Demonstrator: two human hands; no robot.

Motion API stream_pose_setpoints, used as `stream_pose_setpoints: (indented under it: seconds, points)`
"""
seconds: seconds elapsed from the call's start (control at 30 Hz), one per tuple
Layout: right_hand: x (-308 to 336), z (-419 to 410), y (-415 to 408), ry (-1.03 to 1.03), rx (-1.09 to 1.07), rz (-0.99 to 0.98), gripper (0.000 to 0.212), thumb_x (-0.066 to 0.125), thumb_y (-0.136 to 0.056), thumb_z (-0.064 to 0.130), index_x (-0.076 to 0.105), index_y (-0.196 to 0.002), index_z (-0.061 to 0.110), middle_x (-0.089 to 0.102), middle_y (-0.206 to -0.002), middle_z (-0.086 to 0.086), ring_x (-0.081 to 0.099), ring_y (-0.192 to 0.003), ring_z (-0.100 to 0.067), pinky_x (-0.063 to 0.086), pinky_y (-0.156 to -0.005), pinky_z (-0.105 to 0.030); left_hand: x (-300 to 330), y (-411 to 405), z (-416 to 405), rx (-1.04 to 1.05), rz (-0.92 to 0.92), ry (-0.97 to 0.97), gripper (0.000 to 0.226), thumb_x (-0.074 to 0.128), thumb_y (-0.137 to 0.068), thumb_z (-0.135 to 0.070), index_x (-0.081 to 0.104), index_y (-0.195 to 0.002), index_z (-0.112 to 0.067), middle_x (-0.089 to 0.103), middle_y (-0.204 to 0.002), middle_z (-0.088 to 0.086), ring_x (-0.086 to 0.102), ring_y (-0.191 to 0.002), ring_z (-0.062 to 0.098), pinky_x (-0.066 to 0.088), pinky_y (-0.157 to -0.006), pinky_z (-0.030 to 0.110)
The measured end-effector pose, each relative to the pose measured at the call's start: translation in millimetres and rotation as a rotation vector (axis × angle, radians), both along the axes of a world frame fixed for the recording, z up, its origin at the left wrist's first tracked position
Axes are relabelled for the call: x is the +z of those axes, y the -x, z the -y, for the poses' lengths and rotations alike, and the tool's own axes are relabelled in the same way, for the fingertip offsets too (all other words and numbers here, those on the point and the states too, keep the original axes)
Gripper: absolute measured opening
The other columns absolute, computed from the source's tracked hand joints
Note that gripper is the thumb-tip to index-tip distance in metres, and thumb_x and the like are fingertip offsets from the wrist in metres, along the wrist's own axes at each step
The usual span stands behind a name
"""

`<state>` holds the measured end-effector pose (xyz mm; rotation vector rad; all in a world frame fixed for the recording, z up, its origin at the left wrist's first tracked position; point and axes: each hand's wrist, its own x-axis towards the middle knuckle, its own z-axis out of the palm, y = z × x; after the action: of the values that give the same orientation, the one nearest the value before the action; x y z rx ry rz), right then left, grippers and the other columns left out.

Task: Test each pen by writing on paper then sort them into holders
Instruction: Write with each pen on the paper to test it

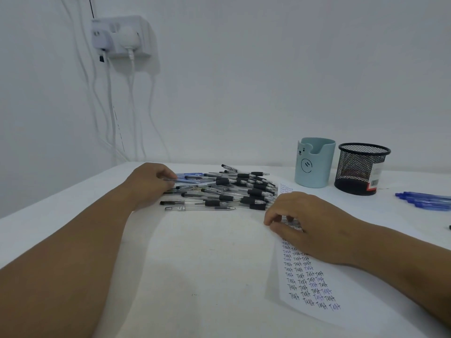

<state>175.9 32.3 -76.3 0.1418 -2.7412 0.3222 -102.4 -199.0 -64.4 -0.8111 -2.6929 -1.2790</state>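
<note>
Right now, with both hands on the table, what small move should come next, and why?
Probably the left hand should lift one pen out of the pile of clear black-grip pens. Its fingers already curl at the pile's left end, while the right hand rests on the white paper sheet covered with handwritten "Test" words, ready for another trial.

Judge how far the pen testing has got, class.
Done: the paper carries many rows of "Test", and some blue pens lie apart. In hand: the left hand reaches into the pen pile; the right hand steadies the paper. Left: most of the pile.
</note>
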Motion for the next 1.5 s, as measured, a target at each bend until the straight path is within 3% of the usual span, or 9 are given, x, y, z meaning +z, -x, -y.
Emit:
stream_pose_setpoints:
  seconds: [0.13,0.27,0.4,0.6,0.67,0.77,0.97,1.37,1.5]
  points:
    - [1.2,0.7,-1.0,0.001,0.002,0.002,0.01,0.062,-0.097,0.026,0.07,-0.099,0.032,0.061,-0.095,0.022,0.051,-0.097,0.007,0.034,-0.08,-0.003,11.8,-12.7,-4.1,0.036,0.006,-0.246,0.013,0.071,-0.091,-0.011,0.073,-0.088,-0.024,0.067,-0.085,0.0,0.048,-0.058,0.011,0.039,-0.056,0.023]
    - [1.1,0.5,-2.1,0.001,-0.005,0.008,0.01,0.061,-0.097,0.028,0.069,-0.1,0.033,0.061,-0.095,0.025,0.052,-0.1,0.004,0.035,-0.08,-0.004,28.9,-28.4,-4.4,0.014,0.139,-0.578,0.008,0.07,-0.092,-0.016,0.073,-0.087,-0.022,0.069,-0.088,-0.001,0.061,-0.081,0.015,0.044,-0.069,0.026]
    - [4.1,1.4,-5.6,0.092,-0.076,0.056,0.012,0.06,-0.098,0.035,0.067,-0.107,0.039,0.064,-0.093,0.022,0.055,-0.096,0.001,0.042,-0.078,-0.01,40.4,-43.7,-10.7,-0.08,0.317,-0.819,0.006,0.069,-0.095,-0.025,0.07,-0.094,-0.02,0.065,-0.085,-0.003,0.059,-0.079,0.014,0.042,-0.068,0.028]
    - [22.4,7.5,-9.1,1.038,-0.099,-0.093,0.032,0.041,-0.105,0.038,0.056,-0.129,0.023,0.076,-0.091,-0.008,0.068,-0.079,-0.024,0.053,-0.078,-0.039,34.4,-93.9,-52.5,-0.402,0.579,-0.791,0.004,0.061,-0.095,-0.014,0.064,-0.093,-0.015,0.071,-0.077,-0.003,0.066,-0.077,0.012,0.046,-0.066,0.025]
    - [30.2,5.1,-8.3,1.408,-0.026,-0.118,0.043,0.031,-0.107,0.043,0.054,-0.13,0.015,0.074,-0.093,-0.016,0.066,-0.074,-0.029,0.052,-0.07,-0.039,28.5,-116.9,-66.8,-0.493,0.583,-0.669,0.003,0.062,-0.092,-0.011,0.065,-0.091,-0.012,0.074,-0.082,0.001,0.067,-0.075,0.012,0.046,-0.066,0.025]
    - [38.5,-1.9,-10.3,1.665,0.045,-0.166,0.054,0.027,-0.106,0.048,0.06,-0.126,0.01,0.073,-0.092,-0.012,0.067,-0.071,-0.026,0.053,-0.063,-0.031,20.5,-144.5,-80.7,-0.529,0.526,-0.484,0.006,0.067,-0.09,-0.006,0.067,-0.087,-0.012,0.077,-0.086,0.006,0.068,-0.074,0.011,0.045,-0.065,0.023]
    - [41.2,-10.4,-15.4,1.703,0.006,-0.156,0.043,0.039,-0.104,0.039,0.071,-0.109,0.012,0.067,-0.073,-0.007,0.064,-0.064,-0.023,0.049,-0.063,-0.03,17.7,-167.2,-85.8,-0.558,0.396,-0.443,0.008,0.072,-0.086,0.001,0.069,-0.087,-0.006,0.078,-0.084,0.011,0.073,-0.078,0.014,0.053,-0.065,0.016]
    - [37.8,-17.3,-16.3,1.671,-0.042,-0.175,0.04,0.038,-0.097,0.032,0.073,-0.092,0.012,0.06,-0.068,-0.009,0.061,-0.06,-0.025,0.044,-0.061,-0.031,9.2,-165.3,-89.5,-0.578,0.318,-0.51,0.016,0.072,-0.083,0.008,0.072,-0.08,-0.007,0.077,-0.077,0.01,0.072,-0.072,0.015,0.058,-0.07,0.021]
    - [35.4,-15.3,-16.8,1.585,-0.006,-0.109,0.052,0.047,-0.092,0.056,0.071,-0.101,0.01,0.063,-0.073,-0.012,0.062,-0.062,-0.028,0.043,-0.063,-0.034,10.6,-170.1,-92.2,-0.6,0.312,-0.519,0.009,0.072,-0.086,0.003,0.072,-0.086,-0.006,0.077,-0.078,0.008,0.071,-0.069,0.01,0.054,-0.068,0.019]
